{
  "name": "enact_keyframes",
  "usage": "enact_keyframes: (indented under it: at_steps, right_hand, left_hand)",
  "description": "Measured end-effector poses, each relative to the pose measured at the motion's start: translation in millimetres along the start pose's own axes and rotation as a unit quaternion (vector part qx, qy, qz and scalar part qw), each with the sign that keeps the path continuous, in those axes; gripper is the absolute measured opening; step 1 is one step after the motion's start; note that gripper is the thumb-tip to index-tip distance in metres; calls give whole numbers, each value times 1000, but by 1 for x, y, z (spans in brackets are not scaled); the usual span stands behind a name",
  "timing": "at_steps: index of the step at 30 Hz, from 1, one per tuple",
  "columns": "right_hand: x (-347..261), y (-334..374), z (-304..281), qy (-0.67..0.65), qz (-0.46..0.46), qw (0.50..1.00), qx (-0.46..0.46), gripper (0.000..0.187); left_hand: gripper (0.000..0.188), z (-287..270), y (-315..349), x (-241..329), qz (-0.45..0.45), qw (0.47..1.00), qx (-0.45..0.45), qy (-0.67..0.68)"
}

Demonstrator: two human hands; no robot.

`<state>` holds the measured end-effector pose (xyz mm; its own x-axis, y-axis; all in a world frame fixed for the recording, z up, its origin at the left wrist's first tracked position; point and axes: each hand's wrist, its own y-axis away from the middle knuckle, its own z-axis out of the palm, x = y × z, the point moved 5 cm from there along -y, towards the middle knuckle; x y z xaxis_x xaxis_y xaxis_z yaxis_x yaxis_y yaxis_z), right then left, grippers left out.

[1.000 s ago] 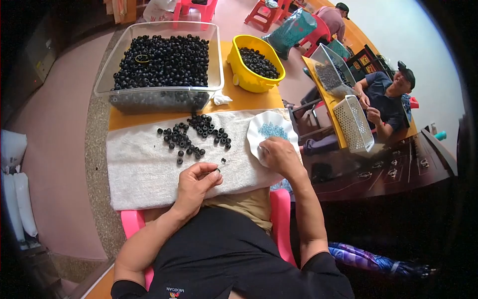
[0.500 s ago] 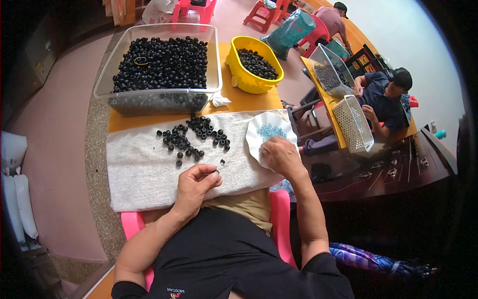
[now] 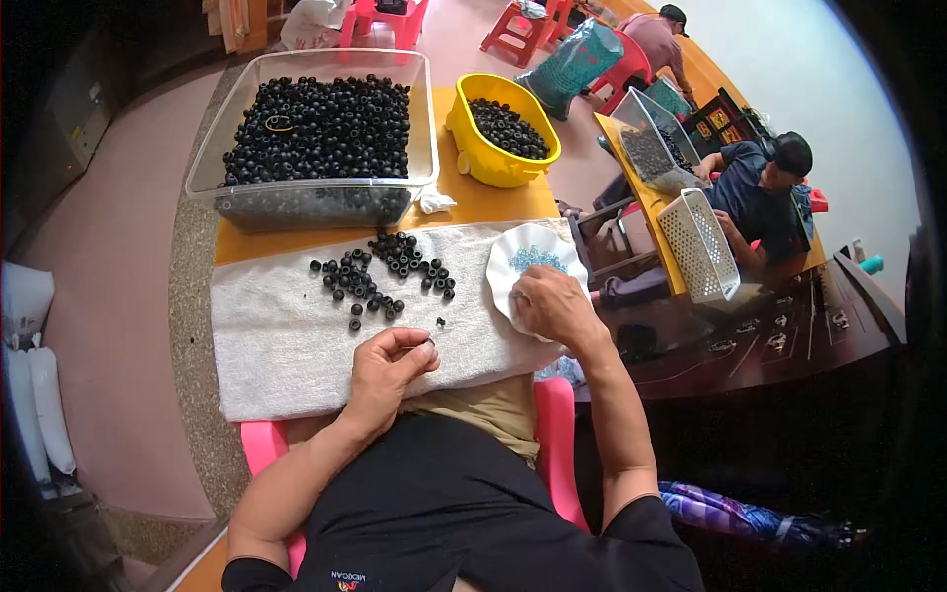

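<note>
My left hand [image 3: 392, 361] rests on the white towel [image 3: 286, 345], fingers pinched on a small black ring. My right hand [image 3: 552, 304] lies on the near rim of a white scalloped plate [image 3: 513, 259] that holds small blue pieces; whether its fingertips pinch one I cannot tell. A loose pile of black rings [image 3: 380, 271] sits on the towel beyond my left hand, and one single ring [image 3: 440, 322] lies between my hands.
A clear tub [image 3: 318, 138] full of black rings and a yellow tub [image 3: 498, 133] with more stand at the table's far side. To the right, two people sit at another table with white baskets [image 3: 698, 245]. A pink stool [image 3: 552, 414] is under me.
Both hands stay nearly in place; my right hand has shifted slightly on the plate's rim. The pile of rings has not moved.
</note>
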<state>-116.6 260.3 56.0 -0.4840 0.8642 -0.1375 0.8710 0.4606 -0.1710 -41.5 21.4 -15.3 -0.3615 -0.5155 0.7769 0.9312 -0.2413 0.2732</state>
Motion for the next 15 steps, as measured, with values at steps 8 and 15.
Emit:
enact_keyframes:
  at_steps: [8, 15]
  right_hand:
    - [2, -1, 0, 7, 9, 999, -38, 13]
    - [0, 1, 1, -4, 11, 999, -37, 14]
  left_hand:
    - [16, 1, 0, 0, 3, 1000, -6, 0]
    - [17, 0, 0, 0, 1, 1000, -3, 4]
